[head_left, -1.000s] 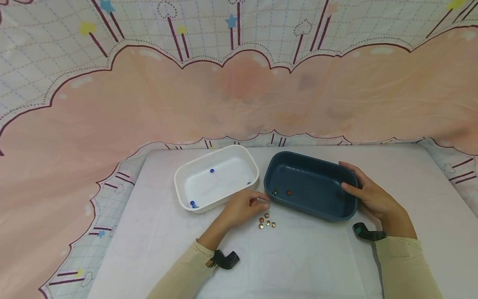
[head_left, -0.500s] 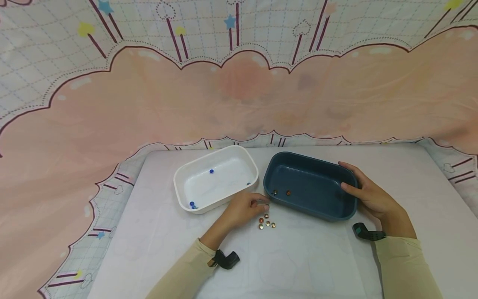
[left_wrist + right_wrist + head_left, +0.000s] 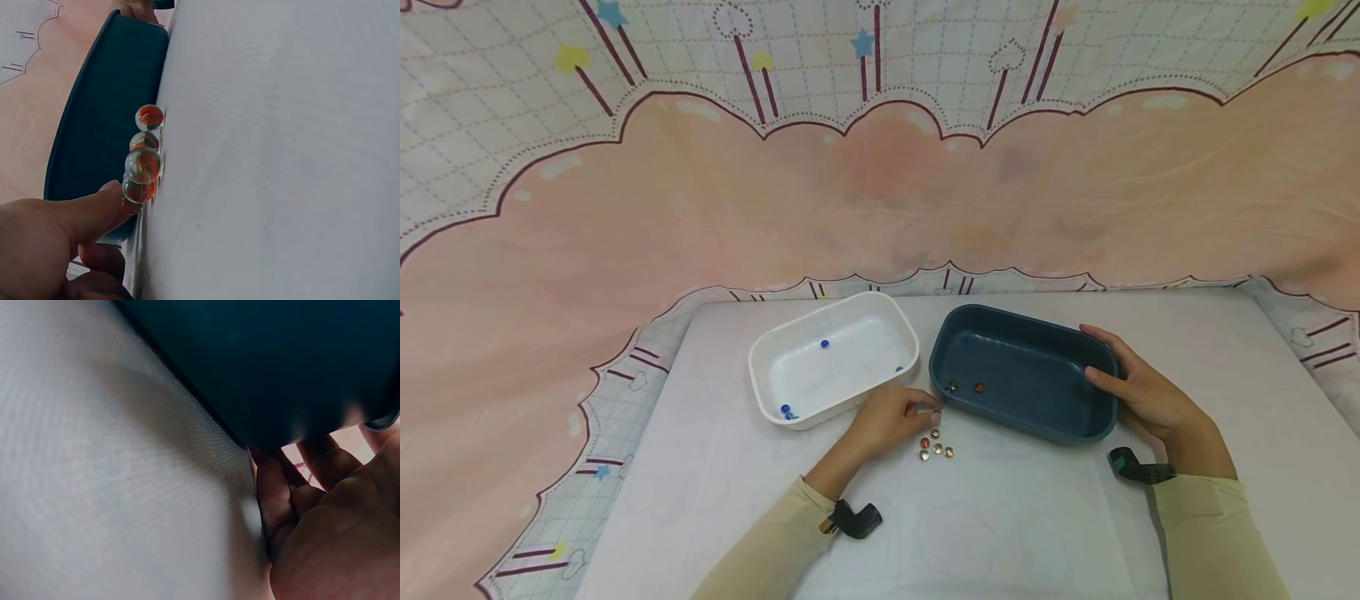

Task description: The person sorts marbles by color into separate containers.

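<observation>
Left hand (image 3: 887, 418) is down by the loose marbles (image 3: 938, 448), fingers bent, thumb and forefinger tips close together — can't tell from here whether there's a marble between them. Five marbles show in a loose cluster on the white table (image 3: 1022, 525), just in front of the dark blue tray (image 3: 1037, 375), near its left end. The left wrist view shows them as clear glass with orange-red swirls, the thumb tip right beside the nearest ones. Right hand (image 3: 1157, 400) grips the right end of the dark blue tray, thumb over the rim, fingers round the outside. Two small marbles (image 3: 979, 387) sit inside that tray, near its front left corner. White tray (image 3: 850, 375) stands to its left, angled, a narrow gap between the two — a few blue marbles (image 3: 824, 343) in it, spread between the front left corner, the middle and the right end. Both wrists carry a black camera (image 3: 857, 521); sleeves (image 3: 767, 542) are pale tan. Patterned cloth (image 3: 880, 192) hangs behind the table.
</observation>
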The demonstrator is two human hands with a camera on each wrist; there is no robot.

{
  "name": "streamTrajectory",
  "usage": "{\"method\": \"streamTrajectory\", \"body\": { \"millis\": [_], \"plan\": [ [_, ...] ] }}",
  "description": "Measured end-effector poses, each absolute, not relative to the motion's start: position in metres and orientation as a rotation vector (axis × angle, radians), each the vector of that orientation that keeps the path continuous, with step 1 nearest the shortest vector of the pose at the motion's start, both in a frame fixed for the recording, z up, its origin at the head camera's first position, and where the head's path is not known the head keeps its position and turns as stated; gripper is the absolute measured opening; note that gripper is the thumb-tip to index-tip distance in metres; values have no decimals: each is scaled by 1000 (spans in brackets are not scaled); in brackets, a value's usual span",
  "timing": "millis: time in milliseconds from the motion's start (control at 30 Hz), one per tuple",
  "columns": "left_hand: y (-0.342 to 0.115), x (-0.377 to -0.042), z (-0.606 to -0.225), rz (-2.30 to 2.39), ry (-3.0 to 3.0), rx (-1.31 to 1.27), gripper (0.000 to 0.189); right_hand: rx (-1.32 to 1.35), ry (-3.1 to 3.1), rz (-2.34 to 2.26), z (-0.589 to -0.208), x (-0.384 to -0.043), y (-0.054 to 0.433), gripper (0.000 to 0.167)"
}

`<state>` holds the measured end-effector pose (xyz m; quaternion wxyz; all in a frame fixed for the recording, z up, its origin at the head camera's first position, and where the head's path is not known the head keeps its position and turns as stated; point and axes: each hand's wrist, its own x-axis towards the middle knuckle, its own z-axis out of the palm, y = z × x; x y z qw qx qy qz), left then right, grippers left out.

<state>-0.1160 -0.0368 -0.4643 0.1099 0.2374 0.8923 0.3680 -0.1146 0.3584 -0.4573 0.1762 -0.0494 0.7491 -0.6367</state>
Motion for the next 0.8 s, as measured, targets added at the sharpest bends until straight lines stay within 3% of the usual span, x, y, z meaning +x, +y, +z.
{"method": "streamTrajectory", "body": {
  "millis": [800],
  "plan": [
    [-40, -115, -469, 1063, 2614, 670, 13, -155, 2129, -1804, -457, -112, 357, 72]
  ]
}}
